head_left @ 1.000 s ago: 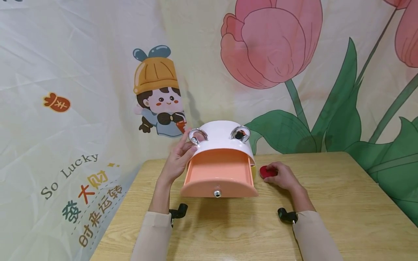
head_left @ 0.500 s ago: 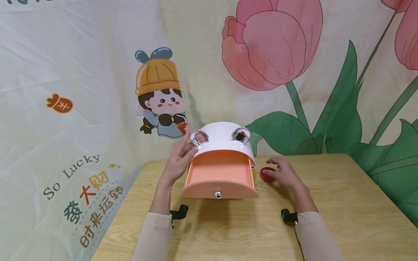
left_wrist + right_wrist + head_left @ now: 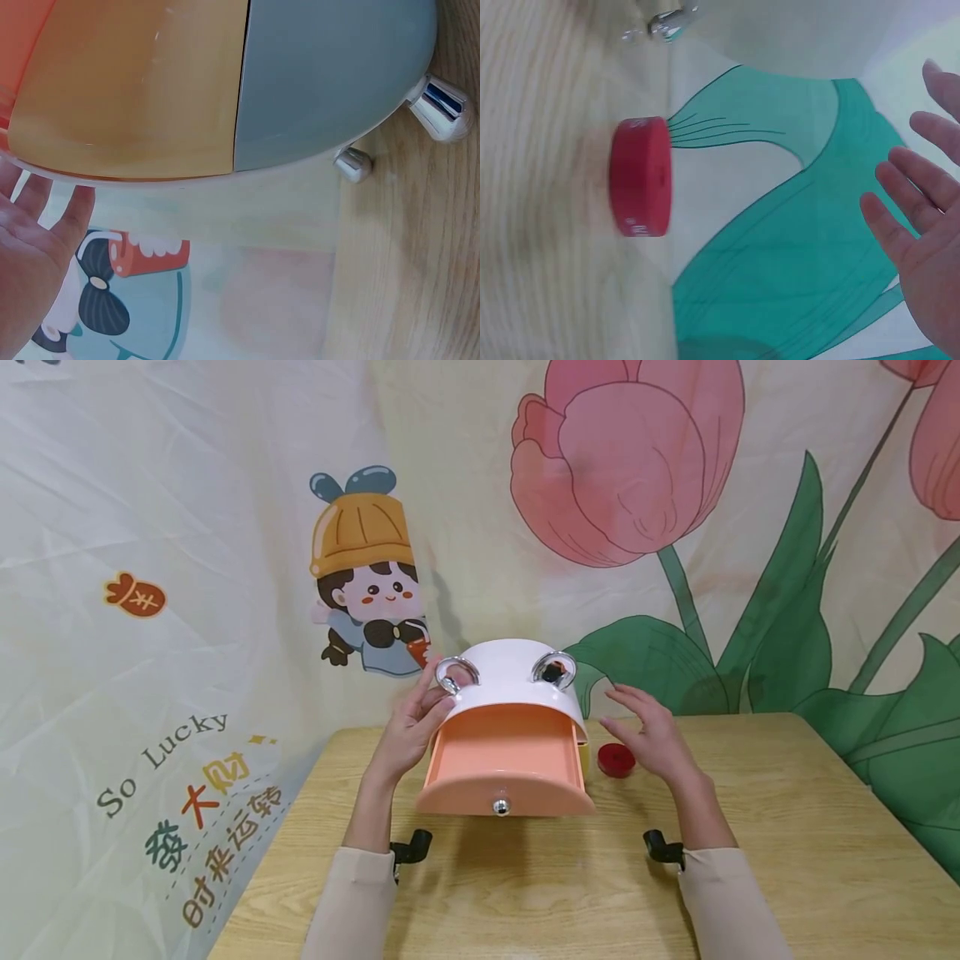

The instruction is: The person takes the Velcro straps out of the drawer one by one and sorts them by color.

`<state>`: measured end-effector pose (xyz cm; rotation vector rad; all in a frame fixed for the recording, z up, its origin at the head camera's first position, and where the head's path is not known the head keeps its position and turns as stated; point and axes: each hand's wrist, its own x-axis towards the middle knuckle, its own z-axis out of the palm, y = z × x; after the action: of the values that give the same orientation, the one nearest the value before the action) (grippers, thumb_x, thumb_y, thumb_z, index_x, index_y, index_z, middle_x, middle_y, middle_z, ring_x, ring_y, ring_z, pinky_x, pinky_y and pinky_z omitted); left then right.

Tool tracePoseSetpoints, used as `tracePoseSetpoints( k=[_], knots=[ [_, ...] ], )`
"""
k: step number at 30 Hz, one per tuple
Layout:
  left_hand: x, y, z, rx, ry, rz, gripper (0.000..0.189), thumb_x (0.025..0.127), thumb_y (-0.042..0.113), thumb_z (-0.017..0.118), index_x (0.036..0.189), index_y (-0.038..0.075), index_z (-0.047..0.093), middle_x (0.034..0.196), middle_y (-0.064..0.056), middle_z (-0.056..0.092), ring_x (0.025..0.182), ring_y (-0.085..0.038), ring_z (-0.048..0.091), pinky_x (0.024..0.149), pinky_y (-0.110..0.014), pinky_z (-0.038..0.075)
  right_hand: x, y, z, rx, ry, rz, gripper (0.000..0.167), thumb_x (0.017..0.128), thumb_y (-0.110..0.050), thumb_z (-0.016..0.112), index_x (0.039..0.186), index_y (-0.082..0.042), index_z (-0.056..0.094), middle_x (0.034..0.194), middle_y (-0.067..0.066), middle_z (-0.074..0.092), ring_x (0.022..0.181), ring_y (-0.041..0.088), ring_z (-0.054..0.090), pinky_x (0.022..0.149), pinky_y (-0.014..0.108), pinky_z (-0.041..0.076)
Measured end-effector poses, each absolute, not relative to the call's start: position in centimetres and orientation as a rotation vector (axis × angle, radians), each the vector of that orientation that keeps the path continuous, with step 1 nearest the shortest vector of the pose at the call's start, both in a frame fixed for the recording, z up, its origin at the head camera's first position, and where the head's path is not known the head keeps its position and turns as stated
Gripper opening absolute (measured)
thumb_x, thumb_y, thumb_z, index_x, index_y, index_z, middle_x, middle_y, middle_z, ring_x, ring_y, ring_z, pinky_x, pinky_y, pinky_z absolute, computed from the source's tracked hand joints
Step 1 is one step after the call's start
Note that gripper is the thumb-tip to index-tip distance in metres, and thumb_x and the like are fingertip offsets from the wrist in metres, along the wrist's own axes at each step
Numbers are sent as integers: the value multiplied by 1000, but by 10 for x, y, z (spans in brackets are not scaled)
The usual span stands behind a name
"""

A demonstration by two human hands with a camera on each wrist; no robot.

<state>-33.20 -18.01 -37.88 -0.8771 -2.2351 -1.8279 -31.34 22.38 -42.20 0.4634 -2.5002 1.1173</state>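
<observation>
A white drawer cabinet (image 3: 510,672) with silver ring eyes stands on the table, its top orange drawer (image 3: 465,793) pulled out and a round silver knob on its front. Below that drawer, the left wrist view shows a yellow drawer front (image 3: 135,90) and a grey-blue one (image 3: 330,82). My left hand (image 3: 405,735) rests against the cabinet's left side, fingers straight, thumb at the front edge. Raised beside the cabinet's right side, my right hand (image 3: 652,735) holds nothing, its fingers spread. Beneath it lies a thick red disc (image 3: 617,761) with white lettering round its side (image 3: 634,180).
The wooden table (image 3: 750,860) runs up to a printed cloth backdrop (image 3: 465,485) close behind the cabinet. Short silver feet (image 3: 442,112) hold the cabinet off the tabletop. A black camera mount (image 3: 663,847) sits at each wrist.
My right hand has let go of the red disc and risen up and away from it, toward the cabinet's side. The disc stays on the table. My left hand has stayed in place.
</observation>
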Motion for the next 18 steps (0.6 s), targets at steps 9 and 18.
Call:
tracePoseSetpoints(
  k=[9,18],
  knots=[
    [-331,-180,-378,-879,-2235,-1834,71,108,15,57,164,43,25,148,-20,58,123,-14,66,101,-23,55,-302,216,-400,551,-2461,1023,67,100,-40,70,160,-22,44,170,10,33,154,43,31,113,77,33],
    [-331,-180,-377,-857,-2249,-1833,71,107,18,59,165,42,24,150,-18,57,127,-21,65,101,-23,55,-283,207,-379,632,-2333,974,66,97,-30,75,157,-22,49,168,6,38,151,37,37,112,72,39]
  ],
)
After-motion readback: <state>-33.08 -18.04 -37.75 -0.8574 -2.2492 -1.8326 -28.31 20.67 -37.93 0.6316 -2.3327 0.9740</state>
